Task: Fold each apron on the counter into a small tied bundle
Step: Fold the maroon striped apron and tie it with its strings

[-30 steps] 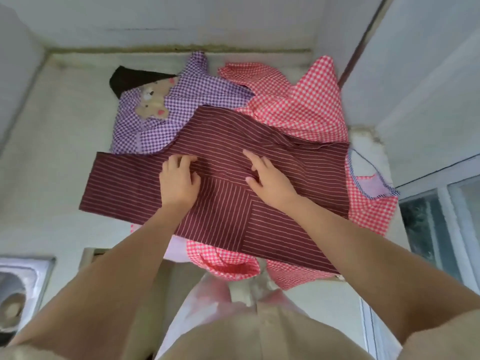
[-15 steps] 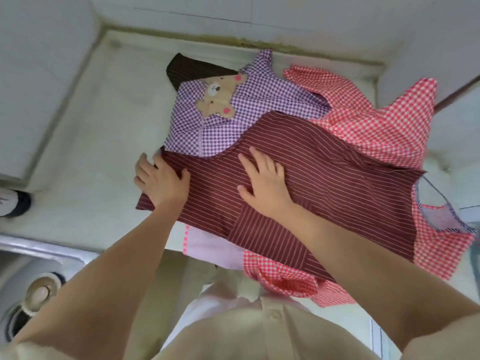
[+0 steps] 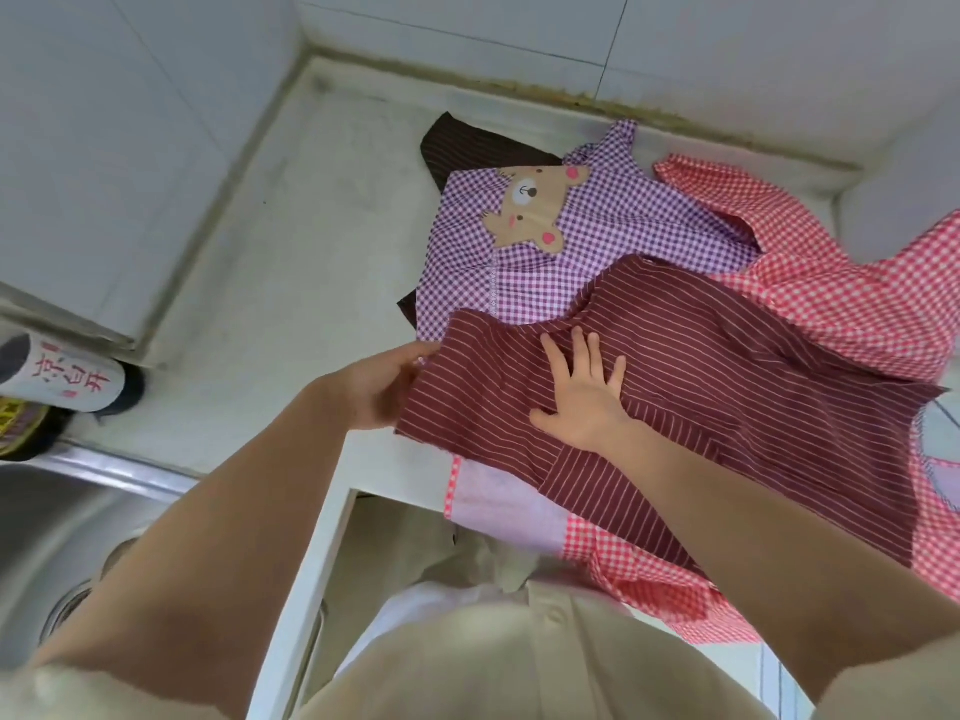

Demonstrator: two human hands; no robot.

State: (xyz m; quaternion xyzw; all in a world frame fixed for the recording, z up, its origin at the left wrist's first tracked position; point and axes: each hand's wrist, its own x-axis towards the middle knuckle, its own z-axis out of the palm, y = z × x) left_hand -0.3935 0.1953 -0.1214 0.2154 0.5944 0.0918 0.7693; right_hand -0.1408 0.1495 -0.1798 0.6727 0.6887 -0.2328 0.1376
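The dark-red white-striped cloth apron (image 3: 727, 387) is gripped at its left edge by the left hand (image 3: 379, 387) and pressed flat under the spread-fingered right hand (image 3: 584, 402).

White glazed tiles cover the walls: one wall (image 3: 130, 122) fills 9 to 11 o'clock, another (image 3: 675, 33) runs from 12 to 2 o'clock. A stained, darkened seam (image 3: 467, 77) follows their foot where they join the pale, mottled counter (image 3: 291, 283). At 8 o'clock lies a stainless steel sink (image 3: 62, 532), its drain (image 3: 67, 610) toward 7 o'clock. A bottle (image 3: 57, 379) with red characters on a white label stands at 9 o'clock. The light is soft and even.
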